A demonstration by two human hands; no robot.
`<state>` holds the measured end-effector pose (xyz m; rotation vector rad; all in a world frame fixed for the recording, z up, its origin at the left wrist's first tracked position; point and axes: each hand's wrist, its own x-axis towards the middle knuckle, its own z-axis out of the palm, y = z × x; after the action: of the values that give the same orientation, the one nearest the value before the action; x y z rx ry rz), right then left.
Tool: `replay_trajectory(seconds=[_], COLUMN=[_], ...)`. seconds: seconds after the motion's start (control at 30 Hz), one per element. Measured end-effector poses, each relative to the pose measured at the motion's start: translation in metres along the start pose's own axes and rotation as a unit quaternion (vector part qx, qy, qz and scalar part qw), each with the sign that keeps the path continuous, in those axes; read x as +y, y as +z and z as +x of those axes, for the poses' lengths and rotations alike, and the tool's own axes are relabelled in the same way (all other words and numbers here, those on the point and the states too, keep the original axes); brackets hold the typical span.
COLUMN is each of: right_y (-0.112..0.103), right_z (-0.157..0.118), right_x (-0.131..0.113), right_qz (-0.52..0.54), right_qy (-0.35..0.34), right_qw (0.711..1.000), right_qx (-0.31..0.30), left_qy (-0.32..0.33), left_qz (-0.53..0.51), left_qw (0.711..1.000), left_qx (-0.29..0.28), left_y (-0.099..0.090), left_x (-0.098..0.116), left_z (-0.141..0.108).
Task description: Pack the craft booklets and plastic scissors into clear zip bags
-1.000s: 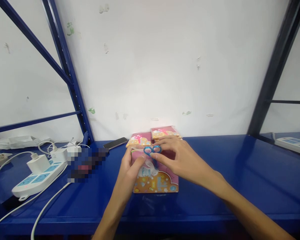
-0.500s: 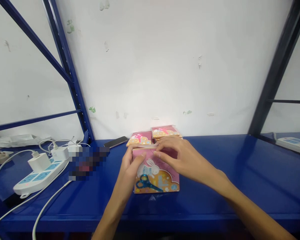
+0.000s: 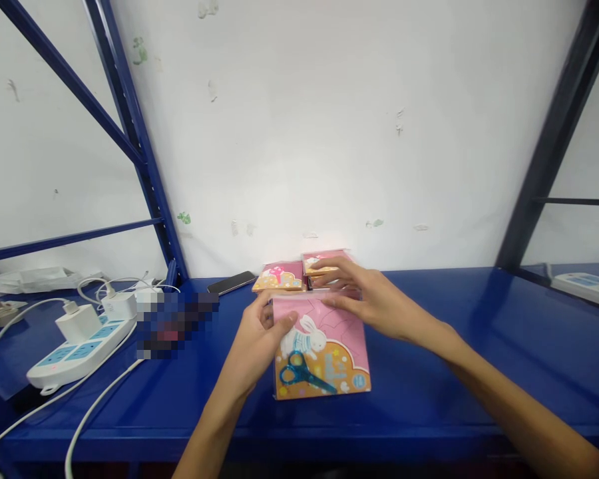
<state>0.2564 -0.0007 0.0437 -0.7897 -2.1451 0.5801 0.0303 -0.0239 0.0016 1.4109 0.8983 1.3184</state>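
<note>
A pink and orange packet (image 3: 337, 336), printed with a white rabbit and with blue scissors (image 3: 307, 374) on its front, is tilted up above the tabletop. Its upper left edge is pinched in my left hand (image 3: 257, 342), thumb on the front and fingers behind. My right hand (image 3: 367, 293) hovers at the upper right edge, fingers stretched out and apart from the thumb, which lies near or against the packet's top. Whether that thumb touches it I cannot tell.
Similar pink packets lie behind, one (image 3: 279, 276) at left and a stack (image 3: 324, 261) at right. A phone (image 3: 232, 283) rests by the wall. On the left stands a power strip (image 3: 82, 352) with chargers and white cables. Blue tabletop (image 3: 444, 359) extends to the right.
The packet has shifted slightly right and nearer, its front now tipped more toward me. My right hand's fingers have spread and lifted away from the top edge; my left hand keeps its hold.
</note>
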Motion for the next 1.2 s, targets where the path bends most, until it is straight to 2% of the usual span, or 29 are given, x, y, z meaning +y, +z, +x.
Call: replay_trajectory(seconds=[0.1, 0.17, 0.27, 0.33, 0.53, 0.63, 0.7, 0.8, 1.03, 1.2], right_y=[-0.002, 0.002, 0.012, 0.019, 0.030, 0.031, 0.032, 0.033, 0.039, 0.040], right_z=[0.004, 0.004, -0.001, -0.007, -0.015, -0.015, -0.015, -0.018, -0.023, -0.025], right_x=[0.025, 0.046, 0.073, 0.084, 0.095, 0.095, 0.093, 0.090, 0.082, 0.078], right_qz=[0.032, 0.029, 0.003, -0.031, -0.137, -0.179, -0.197, -0.236, -0.308, -0.342], right_qy=[0.033, 0.053, 0.066, 0.060, 0.024, 0.024, 0.017, -0.007, -0.005, -0.003], right_qw=[0.998, 0.994, 0.991, 0.992, 0.988, 0.983, 0.980, 0.971, 0.951, 0.938], right_qx=[-0.048, -0.089, -0.112, -0.111, -0.065, -0.043, -0.011, 0.028, -0.043, -0.048], left_qy=[-0.013, -0.019, -0.022, -0.021, 0.038, 0.083, 0.094, 0.090, 0.083, 0.084], left_qz=[0.028, 0.162, 0.409, 0.479, 0.523, 0.535, 0.560, 0.601, 0.646, 0.664], left_qw=[0.999, 0.986, 0.912, 0.878, 0.851, 0.841, 0.822, 0.792, 0.754, 0.738], left_qx=[-0.030, -0.029, -0.003, 0.005, 0.035, -0.009, -0.046, -0.064, -0.082, -0.086], left_y=[-0.006, -0.010, -0.014, -0.014, -0.009, -0.006, -0.004, -0.003, -0.003, -0.003], left_x=[-0.011, -0.018, -0.029, -0.034, -0.036, -0.032, -0.033, -0.038, -0.039, -0.038], left_z=[0.008, 0.012, 0.015, 0.015, 0.013, 0.013, 0.013, 0.013, 0.011, 0.012])
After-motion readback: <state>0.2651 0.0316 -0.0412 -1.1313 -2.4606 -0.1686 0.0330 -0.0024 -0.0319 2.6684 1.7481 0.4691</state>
